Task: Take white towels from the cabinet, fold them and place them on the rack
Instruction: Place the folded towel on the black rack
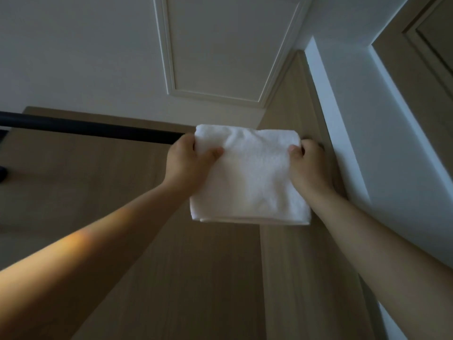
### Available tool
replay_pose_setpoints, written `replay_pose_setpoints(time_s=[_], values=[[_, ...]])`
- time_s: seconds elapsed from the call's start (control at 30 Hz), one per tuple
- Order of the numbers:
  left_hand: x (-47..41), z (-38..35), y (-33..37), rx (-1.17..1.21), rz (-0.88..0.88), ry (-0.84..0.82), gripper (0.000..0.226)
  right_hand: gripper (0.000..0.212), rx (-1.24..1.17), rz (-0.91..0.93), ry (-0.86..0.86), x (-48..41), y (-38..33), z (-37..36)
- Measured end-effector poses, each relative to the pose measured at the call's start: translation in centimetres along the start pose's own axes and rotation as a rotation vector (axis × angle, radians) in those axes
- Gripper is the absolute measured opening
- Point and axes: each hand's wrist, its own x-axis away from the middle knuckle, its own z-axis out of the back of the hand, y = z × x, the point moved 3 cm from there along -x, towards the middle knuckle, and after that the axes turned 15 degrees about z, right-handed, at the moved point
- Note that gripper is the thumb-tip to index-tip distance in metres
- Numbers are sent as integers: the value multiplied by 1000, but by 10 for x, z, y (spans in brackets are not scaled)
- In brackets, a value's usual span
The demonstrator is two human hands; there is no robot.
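Far left, a dark rod (pixel 85 130) comes in from the frame edge & runs right, sloping slightly down, in front of a wood panel (pixel 73 192). A dark fitting (pixel 3 174) shows at the left edge below it, too cut off to ID. The left hand (pixel 188 155) is raised to the rod's right end & grips the top-left corner of the white towel (pixel 247 177): thumb on the front face, fingers curled round behind the edge. The white towel is folded into a neat rectangle w/ layered edges showing along the bottom. It hangs flat btwn both hands, its top fold at rod level & covering the rod's right end. Can't tell if it's draped over the rod or just held against it. The right hand (pixel 307 158) grips the top-right corner the same way, thumb in front, fingers wrapped round the side, in front of a second wood panel (pixel 282 278). Above is a white ceiling w/ a framed hatch (pixel 220 45). Right of the hands is a white wall (pixel 367 119), then a door frame (pixel 421 45) at top right.
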Motion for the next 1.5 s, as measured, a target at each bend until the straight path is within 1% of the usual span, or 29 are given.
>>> replay_pose_setpoints(time_s=[0.1,0.2,0.33,0.4,0.5,0.53,0.6,0.67,0.73,0.8,0.87,0.97,1.13,1.27,1.4,1.5], values=[[-18,-7,6,-14,33,6,33,22,10,-52,-26,-19,0,-12],[-21,-11,3,-18,43,18,41,24,42,-48,-19,-20,4,-15],[-15,-11,-10,-1,18,-8,43,30,-42,-30,-17,-2,8,-10],[-10,-11,-16,8,11,-28,44,37,-112,-68,-46,10,8,-6],[-3,-13,-22,47,40,-33,44,49,-173,-199,-129,30,15,0],[-1,-13,-22,59,47,-37,43,50,-183,-237,-167,40,18,1],[-1,-15,-26,79,95,-71,45,44,-223,-247,-221,59,23,3],[-3,-15,-31,100,224,-170,53,39,-266,-205,-204,69,22,4],[1,-14,-35,221,373,-381,55,38,-267,-164,-145,69,20,5],[6,-15,-39,353,442,-577,55,36,-212,-112,-68,64,18,4],[12,-14,-45,337,418,-650,59,33,-159,-20,13,60,13,2],[24,-13,-53,301,360,-681,61,30,-134,71,70,51,7,-5],[41,-5,-63,318,337,-749,57,30,-176,65,66,51,14,-14],[54,-1,-71,363,307,-718,46,31,-177,68,64,67,22,-13],[57,5,-77,381,292,-695,44,34,-201,73,89,85,22,-10],[57,6,-79,390,269,-643,36,36,-293,-15,37,94,23,-8]])
